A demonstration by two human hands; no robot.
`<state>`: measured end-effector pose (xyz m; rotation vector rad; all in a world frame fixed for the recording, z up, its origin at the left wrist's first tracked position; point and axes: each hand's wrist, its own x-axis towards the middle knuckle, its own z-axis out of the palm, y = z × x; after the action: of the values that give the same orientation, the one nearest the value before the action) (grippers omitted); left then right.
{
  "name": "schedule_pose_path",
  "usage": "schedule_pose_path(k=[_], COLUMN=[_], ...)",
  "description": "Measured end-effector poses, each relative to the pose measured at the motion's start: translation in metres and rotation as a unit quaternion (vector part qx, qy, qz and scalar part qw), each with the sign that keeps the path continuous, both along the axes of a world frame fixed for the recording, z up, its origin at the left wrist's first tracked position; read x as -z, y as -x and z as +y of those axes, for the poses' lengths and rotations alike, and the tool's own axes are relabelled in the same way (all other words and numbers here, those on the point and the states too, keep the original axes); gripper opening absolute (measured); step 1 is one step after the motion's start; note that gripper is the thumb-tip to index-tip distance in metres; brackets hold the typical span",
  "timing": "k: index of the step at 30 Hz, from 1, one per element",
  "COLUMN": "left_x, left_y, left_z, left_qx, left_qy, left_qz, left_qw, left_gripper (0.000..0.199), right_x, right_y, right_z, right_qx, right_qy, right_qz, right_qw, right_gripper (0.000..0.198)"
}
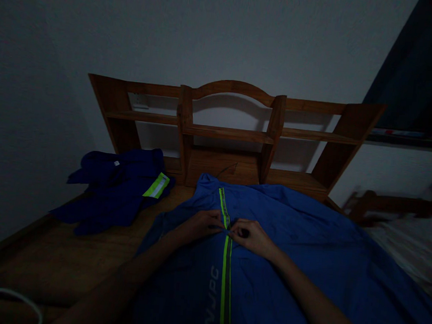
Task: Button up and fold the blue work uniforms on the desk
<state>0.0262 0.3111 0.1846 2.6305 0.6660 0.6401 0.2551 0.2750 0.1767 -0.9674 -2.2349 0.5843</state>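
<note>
A blue jacket (272,211) with a yellow-green and grey reflective strip (226,282) and the letters NJPC lies spread over the wooden desk. My left hand (205,224) pinches the jacket's fabric just left of the strip. Close beside it on the right, my right hand (249,236) is also closed in a pinch on the fabric. Between the two sets of fingertips the cloth is gathered and slightly raised across the strip. The dim light hides the exact detail held there.
A darker blue garment (124,189) with a reflective band lies crumpled at the left of the desk (44,258). Wooden shelves (226,133) stand along the back wall. A white cable (11,293) curves at lower left. White fabric (414,247) lies at right.
</note>
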Motion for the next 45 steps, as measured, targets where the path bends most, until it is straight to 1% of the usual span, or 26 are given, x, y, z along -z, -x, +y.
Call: schedule_pose_path(k=[9, 15, 18, 21, 27, 37, 41, 45], left_x=[-0.006, -0.010, -0.012, -0.012, -0.008, -0.002, 0.000, 0.004], left_y=[-0.004, -0.004, -0.004, -0.002, 0.000, -0.003, -0.004, -0.005], left_z=[-0.009, -0.010, -0.012, -0.012, -0.009, -0.005, -0.004, -0.003], left_qx=[-0.003, -0.015, -0.023, -0.017, 0.003, 0.008, 0.009, 0.009], left_qy=[-0.009, -0.014, -0.023, -0.017, 0.008, 0.034, 0.038, 0.066], left_qz=[0.013, 0.040, 0.045, 0.046, 0.034, 0.000, -0.017, -0.016], left_qw=[1.000, 0.999, 0.998, 0.999, 0.999, 0.999, 0.999, 0.998], left_gripper=[0.020, 0.020, 0.017, 0.014, 0.011, 0.017, 0.017, 0.018], right_x=[-0.001, 0.001, 0.000, -0.001, -0.002, 0.001, -0.001, -0.001], right_y=[0.000, -0.001, -0.002, -0.002, -0.001, 0.003, 0.003, 0.002], right_z=[0.000, 0.001, 0.000, -0.001, -0.003, -0.003, -0.003, -0.001], right_qx=[0.011, 0.005, 0.003, 0.003, 0.020, 0.034, 0.032, 0.042], right_qy=[0.001, -0.002, 0.001, -0.001, -0.013, -0.039, -0.044, -0.041], right_qz=[-0.002, -0.006, -0.006, -0.006, -0.015, -0.026, -0.024, -0.014], right_qw=[1.000, 1.000, 1.000, 1.000, 1.000, 0.998, 0.998, 0.998], right_gripper=[0.015, 0.017, 0.020, 0.021, 0.019, 0.013, 0.012, 0.012])
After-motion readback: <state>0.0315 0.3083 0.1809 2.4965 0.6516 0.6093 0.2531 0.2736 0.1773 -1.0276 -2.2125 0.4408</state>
